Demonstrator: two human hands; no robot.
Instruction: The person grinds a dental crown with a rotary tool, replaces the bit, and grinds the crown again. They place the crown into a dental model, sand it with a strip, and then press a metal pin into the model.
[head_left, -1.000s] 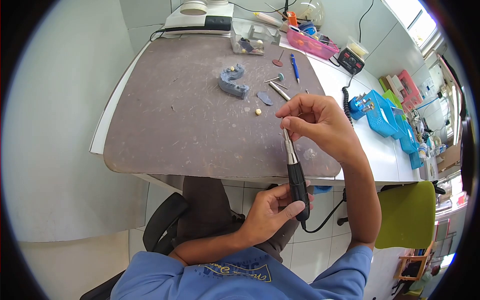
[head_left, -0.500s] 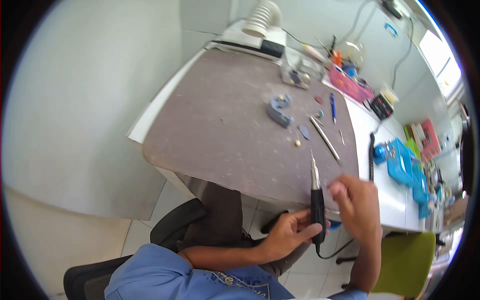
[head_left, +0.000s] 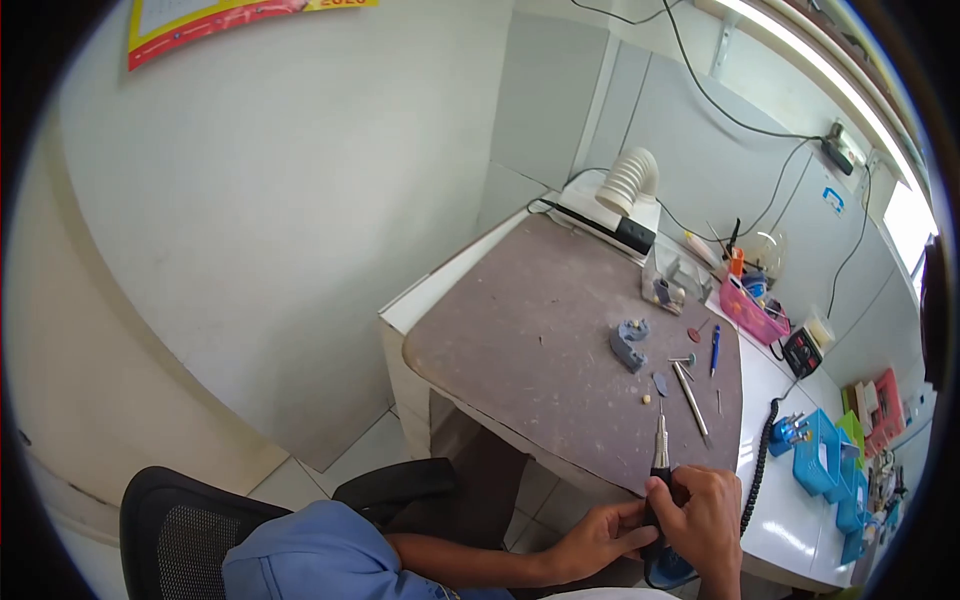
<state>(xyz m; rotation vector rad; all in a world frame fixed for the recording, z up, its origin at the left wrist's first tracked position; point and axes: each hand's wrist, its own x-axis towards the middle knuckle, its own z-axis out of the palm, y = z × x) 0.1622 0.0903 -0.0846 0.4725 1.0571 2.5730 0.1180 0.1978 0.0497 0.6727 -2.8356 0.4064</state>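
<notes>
Bench (head_left: 510,320), brown-topped, with items as I am viewing them. Item: 1 handpiece (head_left: 661,445), black body, silver nose, slim tip; it is pointing away from me over the near edge, toward the right-hand corner. Left hand (head_left: 603,540): I am closing its thumb and fingers on the lower black body. Right hand (head_left: 703,515): I am curling its fingers and pressing its thumb against the black body, just below the silver nose. Ahead of the tip, 1 small cream piece (head_left: 647,399) and 1 flat grey piece (head_left: 660,384) are lying near each other. Beyond these, 1 blue-grey dental model (head_left: 628,346) is sitting with its curve open toward the right edge, bearing cream on its far end. Toward that edge, 1 silver instrument (head_left: 690,400) is lying aslant, 1 teal disc (head_left: 691,359) is resting on its shank near the instrument's far end, and 1 blue pen (head_left: 715,352) is lying farther out. Between pen and model, 1 red disc (head_left: 694,335) is lying; 1 clear box (head_left: 662,290) is standing near the far right corner.
</notes>
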